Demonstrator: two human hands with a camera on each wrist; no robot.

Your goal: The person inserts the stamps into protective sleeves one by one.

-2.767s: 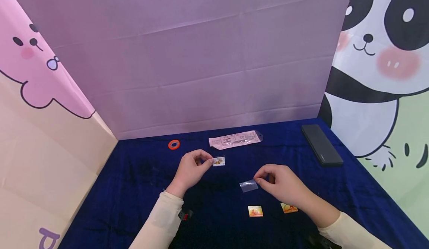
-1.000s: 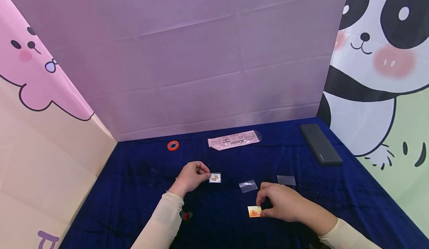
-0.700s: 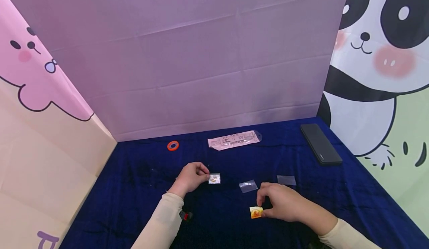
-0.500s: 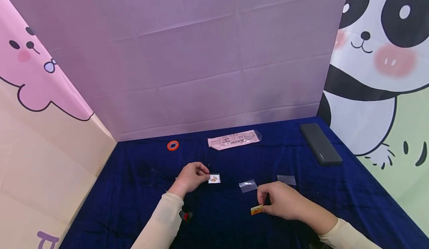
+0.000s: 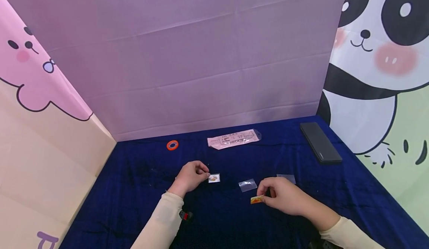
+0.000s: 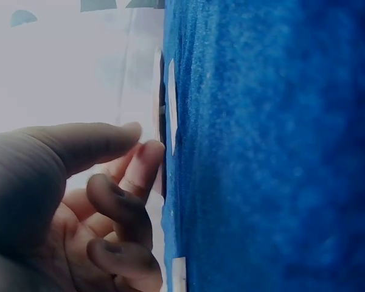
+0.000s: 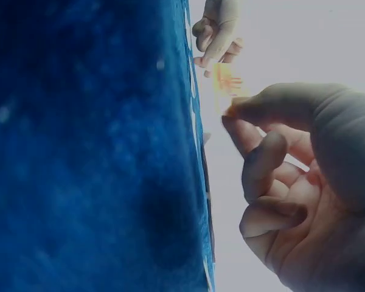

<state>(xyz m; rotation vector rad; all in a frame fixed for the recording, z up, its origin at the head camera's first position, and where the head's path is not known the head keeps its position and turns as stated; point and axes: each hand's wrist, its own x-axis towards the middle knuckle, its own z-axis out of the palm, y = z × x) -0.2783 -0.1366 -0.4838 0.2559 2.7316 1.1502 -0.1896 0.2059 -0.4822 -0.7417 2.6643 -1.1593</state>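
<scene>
My left hand point(image 5: 190, 176) pinches the left edge of a small white picture card point(image 5: 214, 178) with a clear border, low over the blue cloth. That card cannot be made out clearly in the left wrist view, where the thumb and a fingertip nearly meet. A small yellow-orange picture card point(image 5: 256, 199) hangs from the thumb and fingertips of my right hand point(image 5: 281, 196). Its colours show through brightly in the right wrist view. Just beyond lies a clear plastic sleeve point(image 5: 247, 185). Another clear sleeve point(image 5: 289, 176) sits behind the right hand, partly covered by it.
An orange-rimmed tape roll point(image 5: 172, 145) rests at the back left. A pink printed packet point(image 5: 234, 139) lies near the back wall. On the right is a long dark grey box point(image 5: 320, 143). Blue cloth point(image 5: 140, 204) covers the table, with printed curtains around it.
Over these frames my right hand goes from the clear sleeve to the yellow-orange card, picks it up, tilts it and raises it. My left hand has come nearer with its card, then stays almost still.
</scene>
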